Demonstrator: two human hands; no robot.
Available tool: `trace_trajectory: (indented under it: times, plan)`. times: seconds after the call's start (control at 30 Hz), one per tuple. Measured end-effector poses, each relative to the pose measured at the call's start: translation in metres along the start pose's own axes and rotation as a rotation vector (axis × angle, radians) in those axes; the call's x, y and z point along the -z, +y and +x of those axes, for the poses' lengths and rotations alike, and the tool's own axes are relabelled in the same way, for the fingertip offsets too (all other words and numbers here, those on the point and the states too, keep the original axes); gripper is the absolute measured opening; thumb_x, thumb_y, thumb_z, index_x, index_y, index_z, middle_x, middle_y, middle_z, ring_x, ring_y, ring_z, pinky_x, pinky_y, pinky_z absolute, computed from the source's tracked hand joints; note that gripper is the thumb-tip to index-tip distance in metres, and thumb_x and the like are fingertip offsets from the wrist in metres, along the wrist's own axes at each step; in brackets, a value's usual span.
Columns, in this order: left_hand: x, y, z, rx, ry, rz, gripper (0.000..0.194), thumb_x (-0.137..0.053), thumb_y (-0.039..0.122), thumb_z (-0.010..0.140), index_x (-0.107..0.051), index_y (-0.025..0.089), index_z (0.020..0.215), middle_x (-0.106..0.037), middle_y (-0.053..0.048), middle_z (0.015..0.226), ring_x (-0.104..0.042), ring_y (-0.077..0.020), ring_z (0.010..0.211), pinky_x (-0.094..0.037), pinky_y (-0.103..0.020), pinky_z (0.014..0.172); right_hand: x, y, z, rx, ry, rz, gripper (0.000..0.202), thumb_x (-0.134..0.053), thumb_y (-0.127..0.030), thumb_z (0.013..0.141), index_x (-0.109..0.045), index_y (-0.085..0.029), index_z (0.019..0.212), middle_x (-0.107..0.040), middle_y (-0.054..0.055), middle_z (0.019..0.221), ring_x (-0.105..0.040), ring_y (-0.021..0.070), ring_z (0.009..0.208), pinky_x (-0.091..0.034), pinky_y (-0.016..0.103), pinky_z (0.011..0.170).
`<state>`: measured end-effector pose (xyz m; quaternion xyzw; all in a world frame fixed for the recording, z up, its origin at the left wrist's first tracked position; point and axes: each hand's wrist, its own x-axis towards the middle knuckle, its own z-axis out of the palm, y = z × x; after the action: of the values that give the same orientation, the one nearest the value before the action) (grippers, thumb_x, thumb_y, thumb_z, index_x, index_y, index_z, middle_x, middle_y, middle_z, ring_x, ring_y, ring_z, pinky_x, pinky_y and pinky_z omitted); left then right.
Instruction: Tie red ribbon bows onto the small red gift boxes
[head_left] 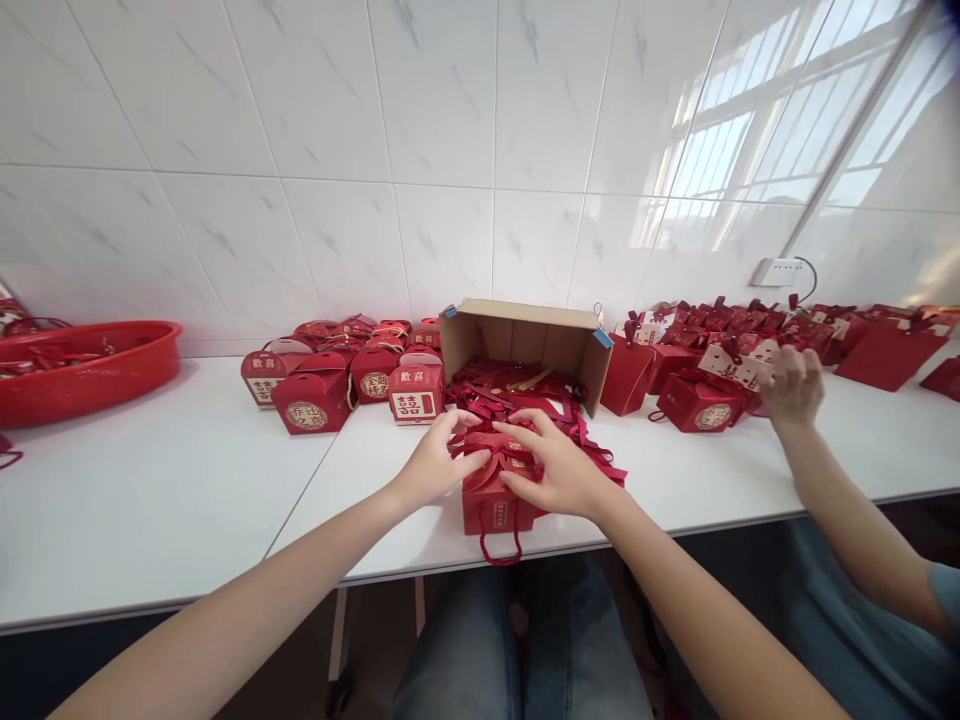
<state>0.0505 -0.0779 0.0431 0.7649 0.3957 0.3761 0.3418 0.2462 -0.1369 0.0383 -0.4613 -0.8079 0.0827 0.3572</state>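
A red gift box (495, 510) with a twisted cord handle stands before me near the table's front edge. Red ribbon (498, 450) lies across its folded top. My left hand (431, 462) is at the box's left side, thumb and fingers apart, the thumb close to the ribbon. On the right, my right hand (561, 468) spreads its fingers over the top, thumb low against the box. Whether fingertips touch the ribbon is hard to tell. Just behind, a cardboard box (529, 315) lies on its side, red ribbons (525, 382) spilling out of it.
Several red gift boxes (311, 400) stand at left, beside a red plastic basin (112, 375). More red boxes (705, 405) crowd the right side, where another person's hand (793, 388) reaches in. A tiled wall (442, 240) bounds the white table (202, 480).
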Motion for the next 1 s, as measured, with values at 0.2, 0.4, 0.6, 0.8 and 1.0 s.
trace_trajectory:
  times: [0.2, 0.4, 0.6, 0.8, 1.0]
  plan:
    - [-0.006, -0.004, 0.0, 0.018, -0.029, 0.013, 0.04, -0.068, 0.032, 0.069, -0.051, 0.019, 0.103, -0.053, -0.011, 0.115, -0.053, -0.0257, 0.11, -0.046, -0.042, 0.092, -0.006, 0.0, 0.003, -0.032, -0.032, -0.063, 0.04, -0.056, -0.027, 0.082, -0.058, -0.02, 0.121, -0.058, 0.01, 0.114, -0.06, 0.0227, 0.099, -0.048, 0.038, 0.09]
    - [-0.009, -0.008, -0.003, 0.11, 0.064, 0.018, 0.055, -0.075, 0.038, 0.06, -0.046, 0.019, 0.102, -0.048, -0.01, 0.114, -0.051, -0.0252, 0.108, -0.046, -0.038, 0.087, -0.01, 0.005, -0.006, 0.034, 0.039, -0.086, 0.03, -0.053, -0.035, 0.088, -0.065, -0.02, 0.111, -0.062, 0.011, 0.113, -0.06, 0.0247, 0.101, -0.049, 0.041, 0.09]
    - [-0.002, -0.01, -0.004, 0.225, -0.077, 0.052, 0.049, -0.068, 0.057, 0.064, -0.038, 0.021, 0.078, -0.045, 0.002, 0.079, -0.048, -0.0161, 0.074, -0.041, -0.029, 0.068, -0.018, 0.015, -0.014, -0.113, 0.235, 0.103, 0.025, -0.052, -0.028, 0.087, -0.064, -0.018, 0.107, -0.06, 0.012, 0.114, -0.058, 0.0231, 0.104, -0.049, 0.038, 0.09]
    - [0.001, -0.01, 0.001, 0.172, -0.112, 0.156, 0.054, -0.068, 0.062, 0.06, -0.034, 0.021, 0.066, -0.037, 0.006, 0.065, -0.037, -0.0128, 0.062, -0.03, -0.025, 0.059, -0.02, 0.017, -0.013, -0.616, 0.135, 0.321, 0.033, -0.061, -0.049, 0.076, -0.056, -0.018, 0.087, -0.062, 0.004, 0.078, -0.057, 0.0158, 0.063, -0.046, 0.029, 0.057]
    - [0.0, -0.003, 0.0, 0.211, -0.116, 0.152, 0.055, -0.069, 0.061, 0.058, -0.033, 0.021, 0.064, -0.037, 0.006, 0.063, -0.037, -0.0126, 0.06, -0.027, -0.024, 0.056, -0.008, 0.025, -0.009, -0.753, -0.092, 0.744, 0.053, -0.059, -0.064, 0.072, -0.032, -0.021, 0.057, -0.026, -0.009, 0.046, -0.018, 0.0049, 0.04, -0.012, 0.022, 0.039]
